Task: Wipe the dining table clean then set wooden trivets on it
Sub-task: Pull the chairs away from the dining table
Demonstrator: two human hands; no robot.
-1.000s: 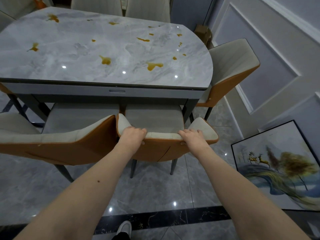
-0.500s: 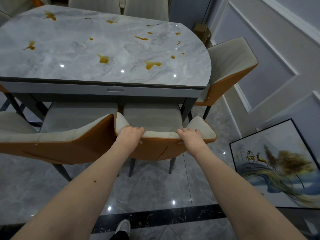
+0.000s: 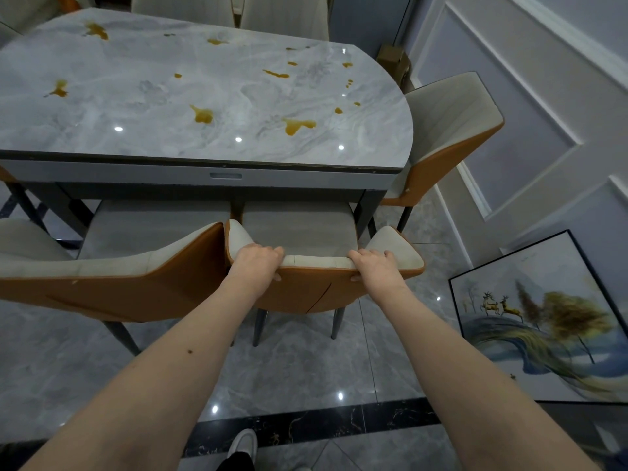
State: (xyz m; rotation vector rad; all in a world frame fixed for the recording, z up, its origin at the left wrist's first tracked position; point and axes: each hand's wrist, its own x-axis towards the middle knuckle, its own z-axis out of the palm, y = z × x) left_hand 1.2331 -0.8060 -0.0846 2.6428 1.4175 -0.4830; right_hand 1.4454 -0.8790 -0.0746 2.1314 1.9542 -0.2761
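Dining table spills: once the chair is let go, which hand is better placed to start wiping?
Probably the right hand. Both hands grip the chair backrest, the left hand too, but the nearest big orange spill lies over the right side of the dining table. No cloth is in view.

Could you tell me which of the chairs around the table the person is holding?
The grey-and-orange chair tucked under the marble table's near edge: left hand and right hand both grip its backrest top. Its neighbouring chair goes untouched.
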